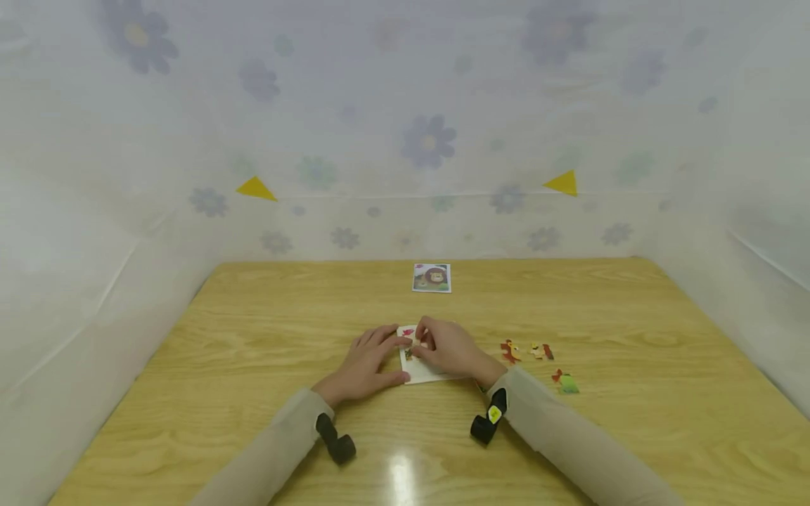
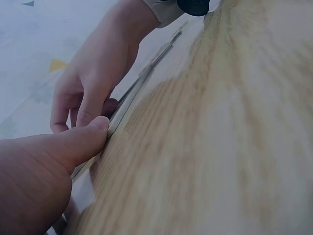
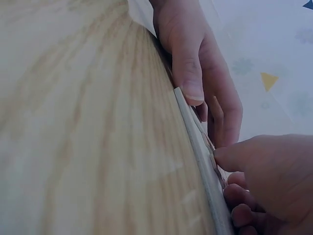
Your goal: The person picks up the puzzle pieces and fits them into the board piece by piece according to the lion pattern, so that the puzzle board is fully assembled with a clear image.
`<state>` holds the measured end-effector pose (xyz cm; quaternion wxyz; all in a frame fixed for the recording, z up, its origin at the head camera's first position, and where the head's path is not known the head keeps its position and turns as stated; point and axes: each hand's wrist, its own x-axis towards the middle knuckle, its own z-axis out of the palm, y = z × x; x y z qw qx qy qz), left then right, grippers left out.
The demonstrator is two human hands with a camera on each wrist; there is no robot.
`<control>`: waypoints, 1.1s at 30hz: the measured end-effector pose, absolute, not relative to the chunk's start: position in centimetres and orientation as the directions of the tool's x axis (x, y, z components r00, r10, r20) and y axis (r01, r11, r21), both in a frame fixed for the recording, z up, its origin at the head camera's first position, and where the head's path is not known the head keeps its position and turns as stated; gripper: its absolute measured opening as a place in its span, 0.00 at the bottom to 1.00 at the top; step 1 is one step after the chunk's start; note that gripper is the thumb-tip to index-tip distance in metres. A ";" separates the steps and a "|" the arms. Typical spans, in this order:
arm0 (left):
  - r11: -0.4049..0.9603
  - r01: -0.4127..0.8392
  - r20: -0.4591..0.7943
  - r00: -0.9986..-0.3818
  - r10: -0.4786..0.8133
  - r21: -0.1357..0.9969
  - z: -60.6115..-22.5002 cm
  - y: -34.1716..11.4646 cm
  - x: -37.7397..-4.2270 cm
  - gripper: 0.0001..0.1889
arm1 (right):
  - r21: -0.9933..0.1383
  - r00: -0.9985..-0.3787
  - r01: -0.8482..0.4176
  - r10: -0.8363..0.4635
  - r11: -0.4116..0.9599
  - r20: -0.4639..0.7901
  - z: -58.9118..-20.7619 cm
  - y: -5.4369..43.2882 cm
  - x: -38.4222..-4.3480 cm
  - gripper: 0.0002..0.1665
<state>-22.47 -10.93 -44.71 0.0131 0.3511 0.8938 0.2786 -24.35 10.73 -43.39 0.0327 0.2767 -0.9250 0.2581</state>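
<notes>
A white puzzle board (image 1: 425, 372) lies flat on the table under both hands, with a pink printed patch (image 1: 408, 332) near its far left corner. My left hand (image 1: 370, 364) spreads over the board's left side, its thumb pressing the near corner and its fingertips along the far part. Curled over the middle of the board, my right hand (image 1: 448, 347) pinches a small puzzle piece (image 3: 214, 157) against the surface, mostly hidden by the fingers. A dark-patterned piece (image 1: 408, 354) shows beside the right fingertips.
Right of the board lie a brown puzzle piece (image 1: 510, 351), a yellow-and-brown piece (image 1: 541, 351) and a green-and-red piece (image 1: 567, 381). Farther back is a square lion picture card (image 1: 432, 278). Flowered white curtains (image 1: 405, 105) surround the wooden table (image 1: 253, 309).
</notes>
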 end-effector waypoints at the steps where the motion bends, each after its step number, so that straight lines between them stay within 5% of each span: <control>1: 0.599 0.620 0.172 -0.753 0.635 0.506 -44.7 -10.9 -22.4 0.27 | -0.452 -0.841 -0.536 -0.501 0.713 0.206 -43.4 10.7 -24.3 0.12; 12: 0.626 0.602 0.125 -0.763 0.635 0.495 -44.7 -10.8 -22.3 0.28 | -0.684 -0.800 -0.506 -0.582 0.526 0.145 -42.2 15.1 -23.6 0.09; 33: 0.623 0.611 0.127 -0.756 0.642 0.488 -44.5 -10.7 -22.4 0.29 | -0.634 -0.842 -0.338 -0.525 0.695 -0.127 -39.2 26.2 -23.9 0.21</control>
